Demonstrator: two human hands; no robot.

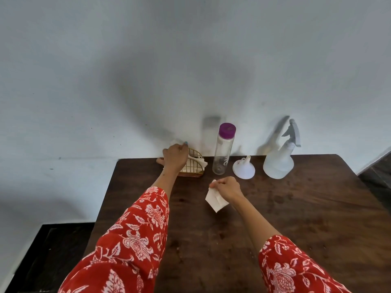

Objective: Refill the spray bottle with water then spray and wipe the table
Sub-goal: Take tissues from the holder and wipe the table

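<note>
A white spray bottle (279, 159) stands at the back right of the dark wooden table (296, 218). To its left a white funnel (243, 169) lies mouth down. A clear water bottle (223, 151) with a purple cap stands left of the funnel. My right hand (227, 187) pinches a folded white napkin (214, 199) just above the table's middle. My left hand (174, 157) reaches over the gold wire napkin holder (194, 163) at the back left, with its fingers curled around a white napkin at the holder's top.
The table's back edge stands against a pale wall. A dark floor shows past the table's left and right edges. Faint wet marks lie on the wood to the right of my right hand.
</note>
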